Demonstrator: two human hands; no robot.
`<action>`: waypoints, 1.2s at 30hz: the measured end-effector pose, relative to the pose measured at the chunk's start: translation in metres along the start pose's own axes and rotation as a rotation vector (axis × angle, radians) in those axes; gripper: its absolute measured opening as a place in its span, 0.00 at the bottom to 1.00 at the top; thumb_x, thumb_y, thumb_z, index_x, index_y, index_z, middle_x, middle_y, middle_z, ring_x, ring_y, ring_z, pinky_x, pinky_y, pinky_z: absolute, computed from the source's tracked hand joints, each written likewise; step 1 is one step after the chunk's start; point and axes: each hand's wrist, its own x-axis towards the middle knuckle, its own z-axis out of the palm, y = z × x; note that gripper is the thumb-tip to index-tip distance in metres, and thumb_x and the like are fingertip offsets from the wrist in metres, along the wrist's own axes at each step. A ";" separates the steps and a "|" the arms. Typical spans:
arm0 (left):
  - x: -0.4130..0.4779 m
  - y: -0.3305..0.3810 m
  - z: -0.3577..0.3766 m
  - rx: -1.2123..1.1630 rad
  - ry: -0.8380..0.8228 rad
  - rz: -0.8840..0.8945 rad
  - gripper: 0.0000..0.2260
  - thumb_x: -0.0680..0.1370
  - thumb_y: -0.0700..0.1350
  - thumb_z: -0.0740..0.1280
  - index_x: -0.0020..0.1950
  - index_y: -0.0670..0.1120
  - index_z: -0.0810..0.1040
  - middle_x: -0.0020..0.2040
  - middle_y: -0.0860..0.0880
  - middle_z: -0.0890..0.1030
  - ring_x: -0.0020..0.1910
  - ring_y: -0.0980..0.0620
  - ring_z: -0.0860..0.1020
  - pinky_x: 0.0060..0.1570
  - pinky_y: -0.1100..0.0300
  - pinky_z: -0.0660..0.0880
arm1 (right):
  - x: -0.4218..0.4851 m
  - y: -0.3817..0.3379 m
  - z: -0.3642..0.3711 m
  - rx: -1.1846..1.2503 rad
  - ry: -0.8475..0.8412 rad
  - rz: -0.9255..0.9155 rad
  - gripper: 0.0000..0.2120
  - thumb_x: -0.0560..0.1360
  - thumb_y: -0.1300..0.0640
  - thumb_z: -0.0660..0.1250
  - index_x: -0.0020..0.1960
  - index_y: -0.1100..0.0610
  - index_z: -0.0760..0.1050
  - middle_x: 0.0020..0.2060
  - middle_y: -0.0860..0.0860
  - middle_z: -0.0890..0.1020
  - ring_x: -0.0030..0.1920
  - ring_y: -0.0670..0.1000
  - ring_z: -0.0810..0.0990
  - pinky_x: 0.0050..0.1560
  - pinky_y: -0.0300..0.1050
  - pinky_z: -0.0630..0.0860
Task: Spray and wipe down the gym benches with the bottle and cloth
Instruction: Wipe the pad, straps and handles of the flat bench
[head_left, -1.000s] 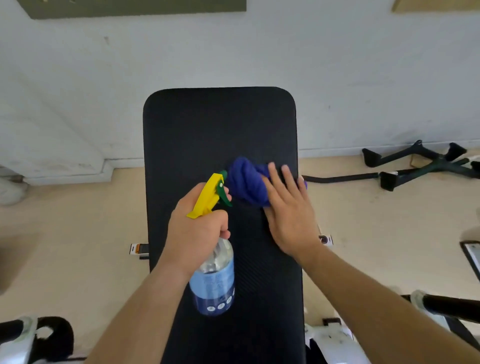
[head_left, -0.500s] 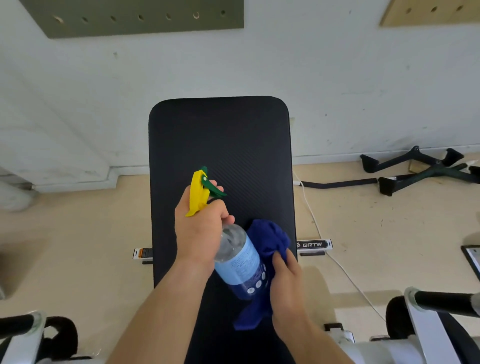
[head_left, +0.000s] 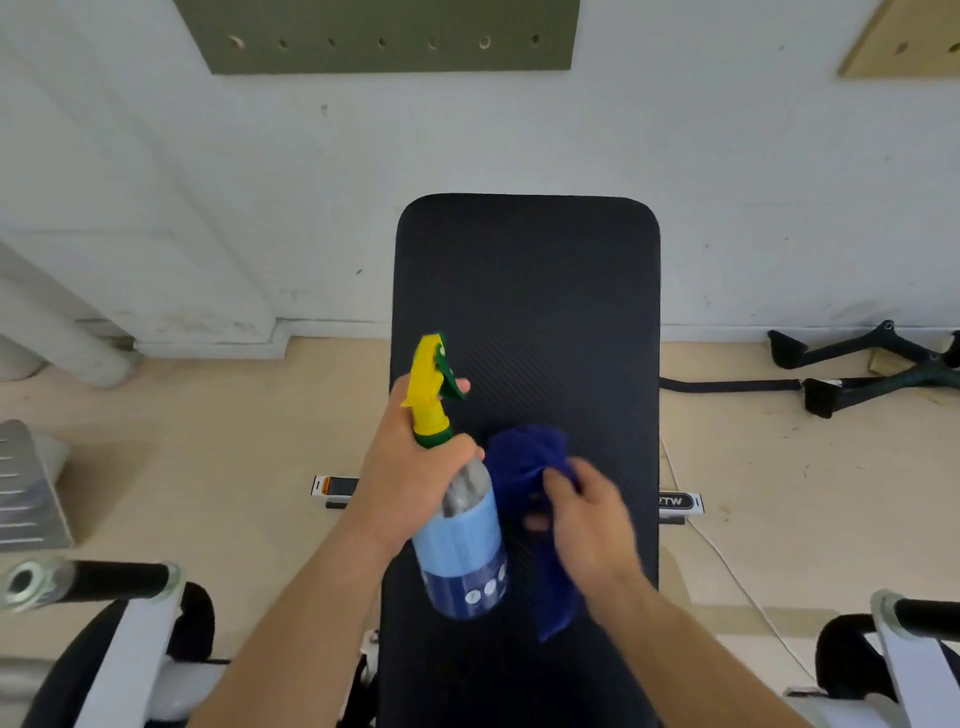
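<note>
Wipe pass, near half of table (head_left: 530, 291): spray in one hand, cloth in the other.
Left hand (head_left: 410, 467) wraps the bottle (head_left: 465, 551) neck, forefinger by the trigger, nozzle aimed 12 o'clock, probably held ready for another spray. Right hand (head_left: 587, 514), at 3 o'clock of the bottle, pinches the bunched blue cloth (head_left: 524, 457) on the pad, tail hanging toward 6 o'clock. That hand is blurred.
</note>
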 end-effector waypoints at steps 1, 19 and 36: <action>-0.005 -0.007 -0.005 0.032 -0.014 -0.015 0.23 0.67 0.40 0.74 0.59 0.56 0.78 0.52 0.49 0.83 0.42 0.53 0.82 0.46 0.57 0.81 | 0.003 -0.008 -0.007 -0.004 0.084 -0.070 0.07 0.80 0.55 0.63 0.51 0.49 0.80 0.43 0.48 0.86 0.37 0.47 0.86 0.49 0.53 0.81; -0.022 -0.069 -0.057 0.135 -0.085 -0.144 0.21 0.70 0.34 0.73 0.54 0.57 0.78 0.45 0.55 0.82 0.36 0.59 0.77 0.37 0.66 0.76 | 0.133 -0.108 0.072 -1.034 -0.041 -0.970 0.21 0.83 0.54 0.56 0.76 0.53 0.64 0.81 0.52 0.53 0.80 0.56 0.52 0.79 0.57 0.52; -0.031 -0.075 -0.063 0.161 -0.037 -0.173 0.22 0.70 0.36 0.73 0.57 0.59 0.78 0.46 0.54 0.82 0.45 0.49 0.80 0.42 0.64 0.77 | 0.091 0.013 -0.017 -1.542 -0.368 -1.760 0.09 0.74 0.52 0.63 0.53 0.51 0.75 0.52 0.54 0.79 0.46 0.58 0.77 0.48 0.53 0.72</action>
